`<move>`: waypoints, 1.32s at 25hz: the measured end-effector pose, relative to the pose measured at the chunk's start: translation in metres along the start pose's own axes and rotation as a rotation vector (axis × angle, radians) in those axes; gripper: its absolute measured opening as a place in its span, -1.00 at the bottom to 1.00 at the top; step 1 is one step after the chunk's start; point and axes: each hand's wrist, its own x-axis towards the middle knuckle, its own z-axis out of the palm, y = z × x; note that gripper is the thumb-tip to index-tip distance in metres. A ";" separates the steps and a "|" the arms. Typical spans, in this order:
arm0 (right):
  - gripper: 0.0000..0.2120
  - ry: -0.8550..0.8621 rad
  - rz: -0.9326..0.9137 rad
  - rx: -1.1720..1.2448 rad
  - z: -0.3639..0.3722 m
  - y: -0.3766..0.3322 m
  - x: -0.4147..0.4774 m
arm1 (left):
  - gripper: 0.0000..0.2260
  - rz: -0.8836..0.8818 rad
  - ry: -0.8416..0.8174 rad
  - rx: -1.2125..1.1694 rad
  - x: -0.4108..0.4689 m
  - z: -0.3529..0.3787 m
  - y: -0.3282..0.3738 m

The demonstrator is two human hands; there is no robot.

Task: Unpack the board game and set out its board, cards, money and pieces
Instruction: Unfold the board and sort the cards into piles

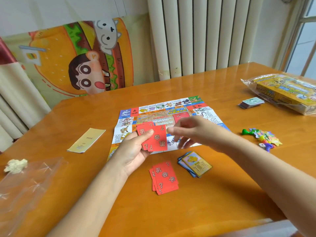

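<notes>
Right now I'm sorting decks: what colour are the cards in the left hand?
The cards are red, clearest in head view.

Bare forearms point(95, 194), bare hands point(135, 151)

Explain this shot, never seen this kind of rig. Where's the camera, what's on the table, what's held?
No machine here: a person works with bare hands, and the single picture comes from a wide-angle camera on their head, looking forward and down. The left hand grips a few red cards, thumb on top. The right hand hovers just beside them over the board; it is motion-blurred, so whether it holds anything is unclear. On the wooden table lie the unfolded board, a second pile of red cards, a stack of picture cards, a heap of coloured pieces, what looks like play money, the game box in plastic wrap, a leaflet, a paper wad and a clear bag.
</notes>
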 end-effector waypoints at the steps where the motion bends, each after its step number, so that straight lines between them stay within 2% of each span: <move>1: -0.73 -0.017 -0.027 0.074 0.009 0.001 0.001 | -0.85 0.030 -0.008 0.004 0.000 0.002 -0.002; 5: -0.75 0.104 -0.038 0.152 0.021 0.008 0.007 | -0.84 0.016 -0.019 -0.119 -0.001 0.007 -0.001; 8: -0.88 0.096 -0.016 0.250 0.013 0.008 0.008 | -0.76 0.006 -0.086 -0.218 0.001 0.003 0.001; 10: -0.89 0.087 -0.044 0.276 0.010 0.008 0.008 | -0.75 0.048 -0.064 -0.167 0.003 0.000 0.000; 12: -0.84 0.140 -0.089 0.277 0.005 0.008 0.011 | -0.77 0.088 -0.035 -0.099 0.005 -0.002 -0.001; 14: -0.88 0.176 -0.129 0.294 -0.003 0.008 0.012 | -0.78 0.126 -0.021 -0.042 0.006 -0.003 0.000; 17: -0.90 0.115 -0.152 0.351 -0.011 0.007 0.010 | -0.80 0.167 0.012 0.085 0.006 -0.005 -0.001; 18: -0.88 0.077 -0.167 0.298 -0.011 0.006 0.008 | -0.80 0.186 0.022 0.147 0.005 -0.004 -0.002; 20: -0.85 0.074 -0.215 0.017 -0.009 0.005 0.006 | -0.81 0.248 0.034 0.295 0.003 -0.005 -0.005; 22: -0.88 0.162 -0.286 -0.262 -0.006 0.007 0.007 | -0.72 0.309 0.030 0.445 0.001 -0.005 -0.006; 24: -0.87 0.262 -0.333 -0.347 -0.001 0.010 0.008 | -0.61 0.326 0.036 0.542 -0.001 -0.004 -0.007; 26: -0.81 0.268 -0.317 -0.300 0.001 0.012 0.008 | -0.60 0.316 0.029 0.567 -0.002 -0.003 -0.008; 29: -0.83 0.104 -0.230 -0.106 0.005 0.010 0.010 | -0.70 0.249 -0.037 0.542 -0.005 0.000 -0.009; 32: -0.81 0.129 -0.173 -0.037 0.003 0.009 0.011 | -0.91 0.105 -0.045 0.371 -0.003 0.002 -0.008; 33: -0.79 0.149 -0.157 -0.019 0.001 0.009 0.011 | -0.89 0.070 -0.042 0.323 -0.002 0.001 -0.007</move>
